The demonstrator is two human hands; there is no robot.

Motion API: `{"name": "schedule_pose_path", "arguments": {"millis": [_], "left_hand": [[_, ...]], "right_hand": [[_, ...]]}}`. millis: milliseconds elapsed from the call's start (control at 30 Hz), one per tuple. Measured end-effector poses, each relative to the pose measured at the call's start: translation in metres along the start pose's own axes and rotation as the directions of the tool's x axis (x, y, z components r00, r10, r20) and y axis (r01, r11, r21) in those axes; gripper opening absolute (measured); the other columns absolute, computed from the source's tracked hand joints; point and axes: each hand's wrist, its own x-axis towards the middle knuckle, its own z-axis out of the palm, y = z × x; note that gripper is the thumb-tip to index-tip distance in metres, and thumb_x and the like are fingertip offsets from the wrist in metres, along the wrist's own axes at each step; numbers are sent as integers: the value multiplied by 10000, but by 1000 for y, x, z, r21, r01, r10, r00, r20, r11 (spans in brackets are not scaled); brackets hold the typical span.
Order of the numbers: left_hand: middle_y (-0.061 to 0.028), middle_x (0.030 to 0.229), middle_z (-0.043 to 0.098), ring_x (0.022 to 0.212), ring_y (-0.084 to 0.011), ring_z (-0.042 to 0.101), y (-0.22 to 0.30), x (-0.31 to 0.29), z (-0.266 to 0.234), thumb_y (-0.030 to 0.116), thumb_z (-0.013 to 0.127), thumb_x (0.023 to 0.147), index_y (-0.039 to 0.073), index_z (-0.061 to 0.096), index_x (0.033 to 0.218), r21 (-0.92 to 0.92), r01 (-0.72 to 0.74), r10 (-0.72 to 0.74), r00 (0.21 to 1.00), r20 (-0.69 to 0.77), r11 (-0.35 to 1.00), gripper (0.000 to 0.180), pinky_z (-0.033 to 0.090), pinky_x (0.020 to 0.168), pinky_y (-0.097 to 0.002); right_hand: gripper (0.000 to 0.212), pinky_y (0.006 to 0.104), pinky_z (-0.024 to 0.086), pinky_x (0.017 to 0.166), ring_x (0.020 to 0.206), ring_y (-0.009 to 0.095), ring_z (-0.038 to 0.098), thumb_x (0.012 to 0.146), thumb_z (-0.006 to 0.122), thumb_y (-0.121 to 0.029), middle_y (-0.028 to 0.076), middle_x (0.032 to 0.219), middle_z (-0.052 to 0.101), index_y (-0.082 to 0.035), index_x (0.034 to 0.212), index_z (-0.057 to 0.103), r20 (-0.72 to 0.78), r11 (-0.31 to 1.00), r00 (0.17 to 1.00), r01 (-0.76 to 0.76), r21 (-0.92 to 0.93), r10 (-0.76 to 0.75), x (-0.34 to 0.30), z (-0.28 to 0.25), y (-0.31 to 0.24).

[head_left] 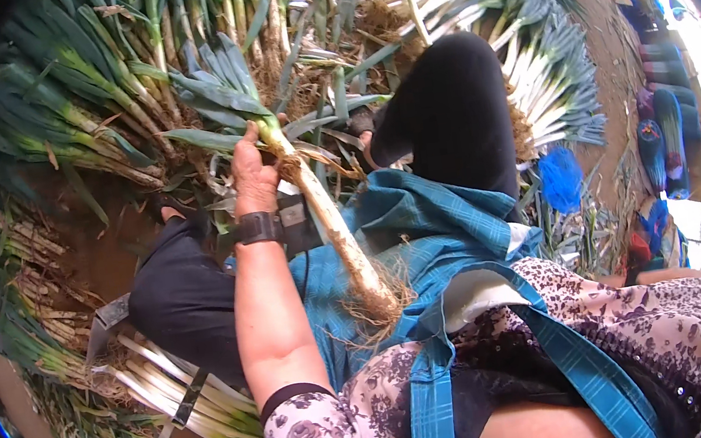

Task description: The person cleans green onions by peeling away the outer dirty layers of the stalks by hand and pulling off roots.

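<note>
Soft light fills the middle, and glare along the right edge burns out to white. The leek and forearm are evenly lit and fairly clear – the trousers sink to near-black. Toward the dark round rim, shapes bend and soften – a rainbow fringe tints the upper right.

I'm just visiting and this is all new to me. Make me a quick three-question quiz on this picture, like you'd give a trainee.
1. Which hand holds the leek?
2. True or false: the leek has been trimmed completely bare at its lower end.
3. Fill in the colour: the checked apron over the lap is ____.

Key:
1. The left hand.
2. False: stringy roots are there.
3. Blue.
</note>
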Motion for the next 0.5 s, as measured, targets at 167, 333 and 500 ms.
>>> {"name": "schedule_pose_path", "arguments": {"millis": [167,333,500], "left_hand": [[-138,1006,680,778,-233,624,-12,-1,3,320,494,982,36,584,1123,29,-61,59,997,53,998,330,528,708,-363],[-109,1021,673,842,-208,626,-13,-13,31,281,563,954,30,600,1103,-38,-48,50,998,41,998,294,523,727,-356],[-55,895,628,833,-166,613,0,-24,43,156,573,945,15,630,994,-1,-137,137,989,52,991,160,503,744,-327]], "right_hand": [[300,417,473,561,595,344,580,741,762,-309,177,665,604,-38,705,637,-864,902,333,-78,-425,-378,-60,-119,-127],[346,384,461,534,572,247,599,848,694,-355,152,647,598,-16,795,647,-890,713,-123,555,-428,-438,-91,-207,-290],[607,415,521,620,600,332,623,835,614,-576,206,629,603,24,759,653,-775,660,162,644,-387,-611,23,-228,-407]]}}
